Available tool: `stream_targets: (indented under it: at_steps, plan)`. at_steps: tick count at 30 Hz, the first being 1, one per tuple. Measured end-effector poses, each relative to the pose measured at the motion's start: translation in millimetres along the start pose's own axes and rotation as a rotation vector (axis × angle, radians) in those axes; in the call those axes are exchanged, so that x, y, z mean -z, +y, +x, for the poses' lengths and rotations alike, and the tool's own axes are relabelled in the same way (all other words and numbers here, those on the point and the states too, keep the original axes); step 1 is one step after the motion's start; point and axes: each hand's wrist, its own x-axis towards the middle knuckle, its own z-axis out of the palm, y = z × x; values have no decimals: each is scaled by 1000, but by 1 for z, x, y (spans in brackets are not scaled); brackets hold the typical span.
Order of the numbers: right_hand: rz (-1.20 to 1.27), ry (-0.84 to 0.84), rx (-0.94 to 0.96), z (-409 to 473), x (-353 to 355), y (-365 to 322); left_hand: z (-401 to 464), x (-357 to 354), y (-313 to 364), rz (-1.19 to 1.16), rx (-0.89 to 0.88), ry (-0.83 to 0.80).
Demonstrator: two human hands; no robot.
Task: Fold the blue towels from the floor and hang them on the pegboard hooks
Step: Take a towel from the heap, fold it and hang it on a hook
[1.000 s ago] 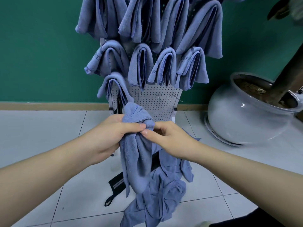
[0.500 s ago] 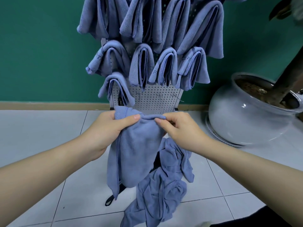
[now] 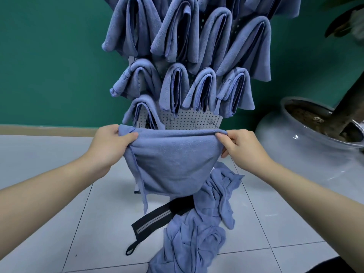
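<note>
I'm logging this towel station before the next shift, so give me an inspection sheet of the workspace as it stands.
Surface: pale tiled floor, seams visible.
Job's things: one blue towel held stretched out in the air; a crumpled towel pile on the floor; folded towels hanging in rows on the white pegboard, with bare hooks in its lowest row.
Clutter: black strap with a grey stripe lying on the floor, partly under the pile.
Grippers: left hand and right hand each pinch a top corner of the held towel.
Cables: nothing seen.
Surroundings: green wall; grey plant pot at right.
</note>
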Motion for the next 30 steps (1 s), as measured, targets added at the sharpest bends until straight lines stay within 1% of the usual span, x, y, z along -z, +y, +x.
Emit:
stream_targets:
  at_steps: [3, 6, 8, 11, 14, 18, 19, 22, 24, 26, 28, 30]
  plan:
    - [-18, 33, 8, 3, 5, 7, 8, 6, -1, 84, -46, 36]
    - [-2, 71, -3, 7, 11, 11, 12, 9, -2, 250, -134, 63]
    - [-19, 83, -15, 9, 15, 14, 13, 10, -1, 275, -150, 77]
    - [-31, 104, -29, 13, 21, 22, 16, 11, -2, 204, -95, 55]
    - [-43, 123, -50, 16, 27, 28, 17, 13, -3, 110, -16, -39]
    - [-43, 130, -68, 18, 31, 37, 18, 11, 1, -181, 153, -283]
    - [-32, 122, -73, 19, 31, 38, 18, 10, 2, -268, 195, -324]
    - [47, 83, -122, 19, 32, 44, 18, 9, 5, -444, 259, -342]
    - [97, 66, -156, 20, 31, 47, 17, 8, 5, -449, 228, -339]
    - [127, 64, -166, 21, 29, 49, 15, 6, 5, -381, 162, -329]
    - [157, 71, -172, 21, 29, 49, 13, 5, 6, -304, 71, -275]
    - [168, 75, -172, 21, 30, 48, 15, 3, 4, -280, -24, -222]
